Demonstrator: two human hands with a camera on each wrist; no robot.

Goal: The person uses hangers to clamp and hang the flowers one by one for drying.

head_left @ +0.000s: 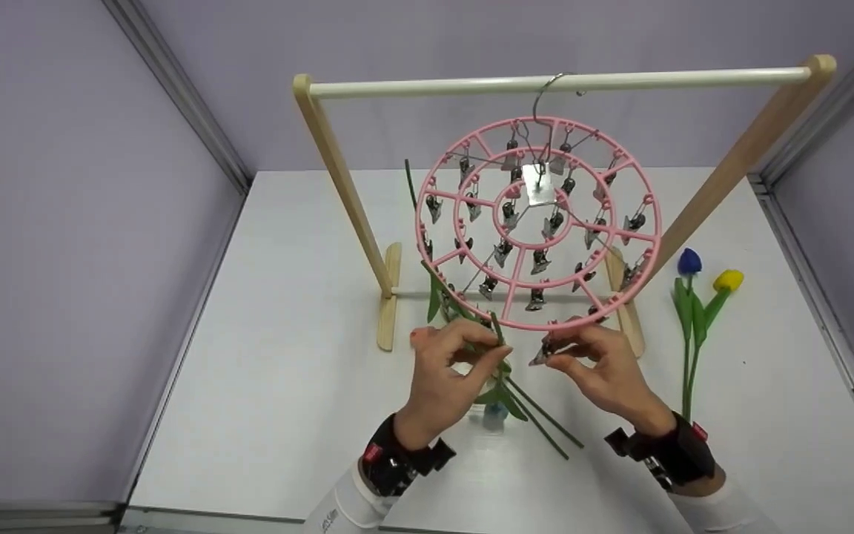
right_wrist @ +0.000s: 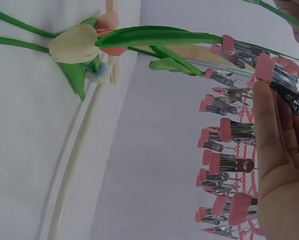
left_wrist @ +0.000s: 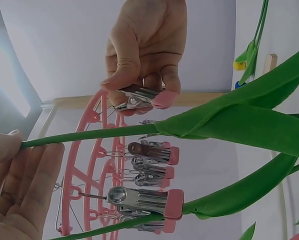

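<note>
Head view: left hand (head_left: 442,371) pinches a green artificial tulip stem (left_wrist: 89,134); right hand (head_left: 601,363) squeezes a pink-tipped metal clip (left_wrist: 139,98) just beside. Best feed stem squarely between jaws.

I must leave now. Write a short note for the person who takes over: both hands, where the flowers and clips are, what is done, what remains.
Left hand: pinches a green tulip stem just below the pink clip hanger.
Right hand: pinches one metal clip at the hanger's near rim.
Done: at least one stem sits in a clip.
Left: the held stem is not yet clipped; a blue tulip and a yellow tulip lie on the table.
</note>
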